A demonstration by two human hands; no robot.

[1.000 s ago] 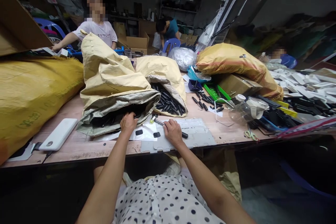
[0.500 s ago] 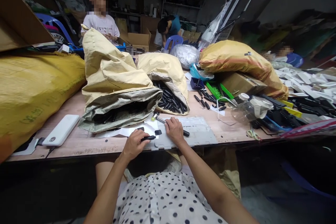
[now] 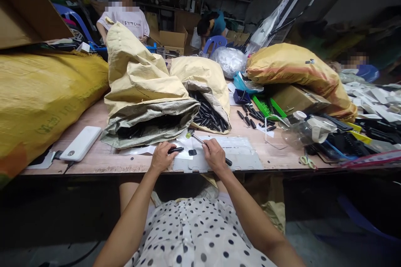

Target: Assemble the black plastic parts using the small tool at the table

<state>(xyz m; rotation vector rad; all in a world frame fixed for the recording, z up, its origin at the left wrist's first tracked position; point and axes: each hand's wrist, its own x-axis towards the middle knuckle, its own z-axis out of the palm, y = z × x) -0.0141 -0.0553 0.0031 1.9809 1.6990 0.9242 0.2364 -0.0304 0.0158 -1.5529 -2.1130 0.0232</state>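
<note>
The pen-shaped part (image 3: 178,149) is black; the hammer (image 3: 198,139) pairs a yellow-green head and silvery shaft with a black grip. The tall sack (image 3: 134,69) is cream, lined in grey; the leftmost sack (image 3: 46,100) is yellow with green lettering. The blouse (image 3: 184,229) is white with black polka dots.

Hands (image 3: 161,157) hold a black part (image 3: 176,149) and hammer (image 3: 198,139).

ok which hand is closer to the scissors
Right. The right hand, holding a hammer, is left of the scissors; the left hand, with a black piece, is farther left.
</note>
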